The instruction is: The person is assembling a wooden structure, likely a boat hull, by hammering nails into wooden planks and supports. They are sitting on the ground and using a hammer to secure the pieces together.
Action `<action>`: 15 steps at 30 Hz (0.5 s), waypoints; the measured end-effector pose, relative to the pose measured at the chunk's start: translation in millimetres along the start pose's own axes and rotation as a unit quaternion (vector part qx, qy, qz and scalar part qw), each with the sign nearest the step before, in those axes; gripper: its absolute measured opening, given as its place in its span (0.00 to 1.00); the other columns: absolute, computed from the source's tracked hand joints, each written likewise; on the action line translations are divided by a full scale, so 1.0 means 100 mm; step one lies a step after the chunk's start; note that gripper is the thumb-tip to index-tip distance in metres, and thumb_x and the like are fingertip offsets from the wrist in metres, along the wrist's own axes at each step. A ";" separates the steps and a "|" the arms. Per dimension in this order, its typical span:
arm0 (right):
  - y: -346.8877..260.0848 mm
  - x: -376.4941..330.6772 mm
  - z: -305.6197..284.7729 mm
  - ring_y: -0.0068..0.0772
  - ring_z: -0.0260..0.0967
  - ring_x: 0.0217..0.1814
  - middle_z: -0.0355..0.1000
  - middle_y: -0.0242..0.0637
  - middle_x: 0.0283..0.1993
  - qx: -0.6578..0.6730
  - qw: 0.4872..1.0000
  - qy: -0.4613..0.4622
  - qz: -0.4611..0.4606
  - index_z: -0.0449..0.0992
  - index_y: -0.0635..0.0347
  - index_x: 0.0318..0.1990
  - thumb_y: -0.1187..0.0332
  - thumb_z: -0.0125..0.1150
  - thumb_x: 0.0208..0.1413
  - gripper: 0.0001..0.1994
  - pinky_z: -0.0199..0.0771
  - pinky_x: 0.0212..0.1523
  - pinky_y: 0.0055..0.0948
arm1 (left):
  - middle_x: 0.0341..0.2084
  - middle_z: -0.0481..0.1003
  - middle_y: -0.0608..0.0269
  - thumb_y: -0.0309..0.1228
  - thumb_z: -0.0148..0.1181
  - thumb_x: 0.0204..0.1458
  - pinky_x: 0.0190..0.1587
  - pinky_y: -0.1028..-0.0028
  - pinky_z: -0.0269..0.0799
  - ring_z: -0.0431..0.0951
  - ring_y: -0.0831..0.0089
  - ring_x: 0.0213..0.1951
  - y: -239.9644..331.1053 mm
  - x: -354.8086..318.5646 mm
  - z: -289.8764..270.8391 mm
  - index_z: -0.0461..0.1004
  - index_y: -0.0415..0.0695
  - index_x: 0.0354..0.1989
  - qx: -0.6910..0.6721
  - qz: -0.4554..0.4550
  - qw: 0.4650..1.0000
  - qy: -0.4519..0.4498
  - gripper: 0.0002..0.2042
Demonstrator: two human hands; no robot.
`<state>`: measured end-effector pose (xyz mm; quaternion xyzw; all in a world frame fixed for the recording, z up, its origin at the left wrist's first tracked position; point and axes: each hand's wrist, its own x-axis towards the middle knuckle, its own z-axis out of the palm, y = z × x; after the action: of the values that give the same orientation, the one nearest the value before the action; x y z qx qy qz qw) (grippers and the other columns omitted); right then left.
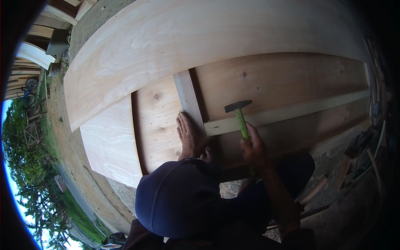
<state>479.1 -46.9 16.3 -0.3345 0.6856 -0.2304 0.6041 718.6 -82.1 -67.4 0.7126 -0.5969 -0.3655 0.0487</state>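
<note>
Two bare hands work over a set of pale wooden boards, with the dark blue brim of a cap (179,200) filling the lower middle of the head view. At the far left, beyond the boards, lie bare ground, green trees and a small blue bicycle (28,95). A wide sheet of light plywood (175,37) spans the top, its lower edge lying over the darker panels beneath. The left hand (189,135) rests flat, palm down and fingers stretched out together, on a narrow upright grey batten (187,98), gripping nothing. Just to its right a small nail (210,119) stands tilted at the near end of a pale horizontal batten (287,112), which runs off toward the right edge and meets the upright one beside the left hand. The right hand (253,148) is closed in a fist around the green handle of a hammer (241,116); the dark steel head is raised a little above the horizontal batten, just right of the nail and not touching it. At the far right, loose wood offcuts (346,166) lie on the ground.
</note>
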 end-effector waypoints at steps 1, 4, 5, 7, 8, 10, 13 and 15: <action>0.12 0.01 0.05 0.29 0.72 0.37 0.74 0.42 0.39 -0.010 0.999 0.008 -0.032 0.57 0.60 0.72 0.69 0.51 0.62 0.30 0.75 0.43 0.35 | 0.74 0.35 0.33 0.46 0.75 0.36 0.75 0.46 0.27 0.29 0.40 0.76 0.01 0.01 0.00 0.28 0.29 0.73 0.013 0.012 1.000 0.002 0.67; 0.09 0.03 0.02 0.24 0.69 0.33 0.71 0.36 0.33 0.016 0.999 -0.045 -0.023 0.55 0.59 0.73 0.69 0.51 0.62 0.31 0.74 0.39 0.31 | 0.73 0.36 0.32 0.49 0.74 0.37 0.74 0.45 0.27 0.31 0.41 0.76 -0.04 -0.01 0.06 0.28 0.29 0.73 0.027 0.045 0.998 0.031 0.66; 0.02 0.02 0.00 0.23 0.68 0.32 0.70 0.35 0.32 0.035 0.997 -0.071 0.000 0.55 0.58 0.74 0.69 0.51 0.62 0.31 0.73 0.38 0.29 | 0.73 0.38 0.32 0.50 0.74 0.37 0.74 0.45 0.28 0.32 0.40 0.76 -0.05 0.00 0.10 0.28 0.29 0.73 0.017 0.063 0.997 0.050 0.66; -0.12 -0.04 0.00 0.21 0.66 0.31 0.68 0.32 0.29 0.080 0.995 -0.039 0.037 0.53 0.56 0.75 0.69 0.50 0.63 0.32 0.72 0.36 0.27 | 0.73 0.39 0.31 0.51 0.73 0.38 0.74 0.44 0.28 0.33 0.40 0.75 -0.10 0.01 0.16 0.29 0.29 0.73 -0.005 0.089 0.993 0.073 0.66; -0.15 -0.05 0.01 0.20 0.65 0.30 0.68 0.30 0.28 0.101 0.993 -0.024 0.055 0.52 0.54 0.75 0.69 0.50 0.63 0.32 0.71 0.36 0.25 | 0.73 0.39 0.31 0.50 0.73 0.38 0.74 0.44 0.28 0.33 0.39 0.75 -0.13 0.02 0.19 0.29 0.29 0.73 -0.015 0.096 0.992 0.077 0.66; 0.03 0.01 0.06 0.18 0.63 0.27 0.66 0.28 0.26 0.053 0.997 -0.061 0.004 0.51 0.55 0.76 0.69 0.49 0.65 0.32 0.69 0.32 0.24 | 0.73 0.39 0.31 0.50 0.73 0.37 0.74 0.44 0.27 0.33 0.39 0.75 -0.18 -0.03 0.16 0.29 0.29 0.73 -0.020 0.095 0.991 0.087 0.66; 0.06 0.09 0.00 0.16 0.61 0.24 0.64 0.26 0.24 0.044 0.997 -0.050 -0.025 0.50 0.57 0.76 0.68 0.49 0.66 0.32 0.68 0.29 0.22 | 0.73 0.39 0.30 0.49 0.73 0.36 0.74 0.44 0.26 0.33 0.39 0.75 -0.17 0.03 0.19 0.29 0.30 0.73 -0.020 0.102 0.992 0.077 0.66; 0.07 0.11 0.01 0.15 0.60 0.24 0.63 0.26 0.23 0.029 0.997 -0.055 -0.036 0.50 0.58 0.76 0.68 0.48 0.67 0.31 0.67 0.28 0.21 | 0.73 0.39 0.30 0.49 0.74 0.36 0.74 0.44 0.26 0.33 0.39 0.75 -0.19 0.00 0.18 0.28 0.30 0.73 -0.020 0.097 0.992 0.074 0.67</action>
<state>477.9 -50.4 4.0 -0.3537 0.6320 -0.2531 0.6414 723.9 -70.2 -90.0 0.6752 -0.6506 -0.3171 0.1424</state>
